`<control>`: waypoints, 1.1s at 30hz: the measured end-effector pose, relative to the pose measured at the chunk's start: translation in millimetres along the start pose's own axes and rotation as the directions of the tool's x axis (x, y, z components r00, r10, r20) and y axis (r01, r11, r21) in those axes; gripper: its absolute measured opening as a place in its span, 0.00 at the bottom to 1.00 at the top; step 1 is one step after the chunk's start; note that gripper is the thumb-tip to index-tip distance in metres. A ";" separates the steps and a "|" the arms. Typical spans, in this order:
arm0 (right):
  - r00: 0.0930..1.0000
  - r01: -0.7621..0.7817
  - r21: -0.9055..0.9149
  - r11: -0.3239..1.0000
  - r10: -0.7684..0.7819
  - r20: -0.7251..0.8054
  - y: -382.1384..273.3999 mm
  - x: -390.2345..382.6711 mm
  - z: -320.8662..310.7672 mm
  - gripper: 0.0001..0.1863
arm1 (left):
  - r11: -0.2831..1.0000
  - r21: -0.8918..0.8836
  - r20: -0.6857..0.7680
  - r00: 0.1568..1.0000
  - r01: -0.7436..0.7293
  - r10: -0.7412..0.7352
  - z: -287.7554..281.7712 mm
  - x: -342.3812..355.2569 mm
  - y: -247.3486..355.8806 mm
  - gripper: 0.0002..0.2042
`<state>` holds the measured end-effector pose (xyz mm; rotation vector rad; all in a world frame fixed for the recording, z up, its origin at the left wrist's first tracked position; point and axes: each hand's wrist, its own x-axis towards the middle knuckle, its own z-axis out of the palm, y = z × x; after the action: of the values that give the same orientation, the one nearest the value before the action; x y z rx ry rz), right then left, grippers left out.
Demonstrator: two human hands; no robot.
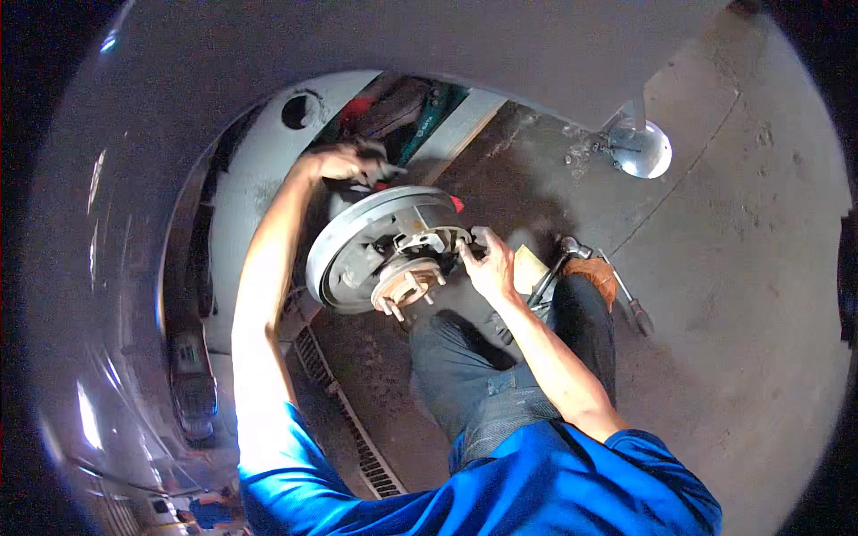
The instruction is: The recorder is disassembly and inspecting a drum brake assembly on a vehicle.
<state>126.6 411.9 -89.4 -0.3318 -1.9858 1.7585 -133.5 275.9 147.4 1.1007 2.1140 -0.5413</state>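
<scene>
A round metal brake backing plate (344, 246) with a studded wheel hub (404, 284) sits in the wheel arch of a pale car. My left hand (344, 163) reaches over the top of the plate and behind it, fingers closed on something dark that I cannot make out. My right hand (487, 263) is at the plate's right side, fingers pinching a curved brake shoe (440, 237). Both my forearms are bare, with blue sleeves above.
The car's body panel (179, 107) curves over the top and left. A jack stand base (642, 147) stands on the concrete at upper right. Long metal wrenches (626, 295) and an orange rag (594, 271) lie by my knee. A floor drain grate (353, 429) runs below.
</scene>
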 end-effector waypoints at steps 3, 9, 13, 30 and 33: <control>0.998 -0.030 0.021 0.999 0.029 0.063 -2.7 -6.4 -0.3 0.22 | 0.783 -0.612 -0.485 0.834 -0.108 -0.264 0.4 -57.4 34.6 0.10; 0.995 -0.002 -0.167 0.986 0.019 0.097 -11.0 -12.5 2.4 0.19 | 0.324 -0.585 -0.732 0.311 -0.744 -0.606 99.6 -169.4 157.7 0.15; 0.879 0.457 -0.289 0.841 -0.476 0.003 -4.3 -16.5 5.9 0.09 | -0.084 -0.706 -0.497 0.577 -0.703 -0.648 212.2 -146.6 266.7 0.17; 0.937 0.327 -0.451 0.830 -0.223 0.268 9.9 -32.3 25.2 0.21 | -0.817 -0.076 -0.121 0.819 -0.571 -0.561 391.2 6.9 341.3 0.11; 0.941 0.294 -0.494 0.818 -0.158 0.298 5.0 -32.2 23.8 0.20 | -0.813 -0.138 -0.002 0.821 -0.566 -0.571 396.1 13.2 344.6 0.09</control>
<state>142.1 376.8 -101.9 -0.0386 -2.5610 1.1114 297.5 225.7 -148.4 -0.7106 1.0249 2.4873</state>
